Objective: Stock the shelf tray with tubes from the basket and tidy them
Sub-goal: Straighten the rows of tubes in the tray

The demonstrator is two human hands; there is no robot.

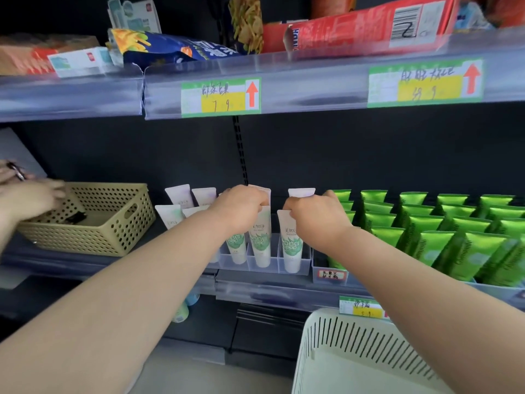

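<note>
- Both hands are up at the tray [304, 260], one white tube each, all standing cap-down in the clear front slots.
- The left hand [241, 209] has its fingers curled over the crimped top of the middle tube [260, 240], pinching it.
- The right hand [315, 217] pinches the crimp of the right tube [290, 245] the same way.
- This looks like the tidy step: seat each cap flat in its slot, stand the tube straight, turn the label to the front.
- Best done by steering from the crimp with light pressure, because a hard squeeze would likely buckle the soft body.
- More white tubes [179, 194] lean behind and to the left; they probably want squaring up too.
- On the right it's tight: the green tubes [426, 237] stand just beside the right hand, so a wide sweep could tip them.
- There's plenty of open room above, well under the upper shelf [284, 81].
- To the left, a tan basket [113, 231] sits on the shelf with another person's hand [31, 194] in it, so that side is best avoided.
- The white basket [355, 359] waits below right; I cannot tell what is inside.
</note>
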